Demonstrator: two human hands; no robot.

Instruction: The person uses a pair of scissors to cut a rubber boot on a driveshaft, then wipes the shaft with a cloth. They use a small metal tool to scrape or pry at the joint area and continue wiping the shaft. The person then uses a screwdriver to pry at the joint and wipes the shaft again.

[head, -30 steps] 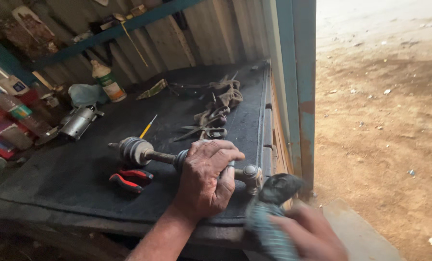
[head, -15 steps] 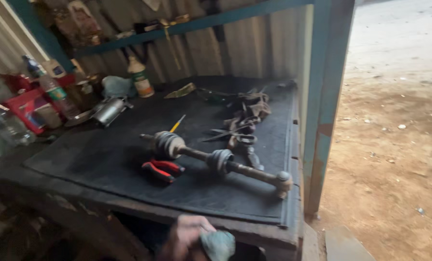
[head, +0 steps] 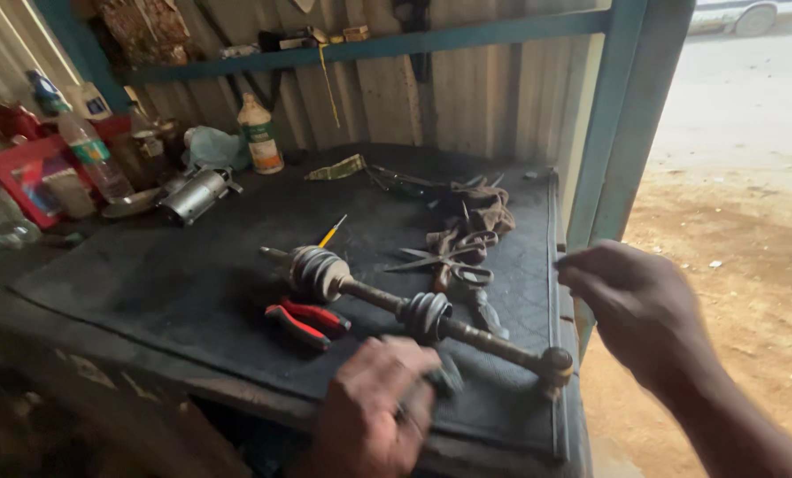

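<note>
A greasy drive axle (head: 378,296) with two ribbed rubber boots lies diagonally on a black mat (head: 192,283) on the workbench. My left hand (head: 374,412) is a closed fist at the bench's front edge, just below the axle's middle boot, gripping a small dark rag (head: 446,379). My right hand (head: 635,305) hovers past the bench's right side. Its fingers are curled together by the mat's right edge, with nothing visible in them. Red-handled pliers (head: 307,320) lie just in front of the axle.
A yellow screwdriver (head: 332,231) and a tangle of metal clamps and bands (head: 458,239) lie behind the axle. Bottles (head: 259,133), a metal cylinder (head: 192,195) and red boxes (head: 24,173) crowd the back left. A blue post (head: 608,133) stands at the bench's right edge, with dirt ground beyond.
My left hand has come up from below the bench to the front edge near the axle. My right hand has entered at the right. The axle has not moved.
</note>
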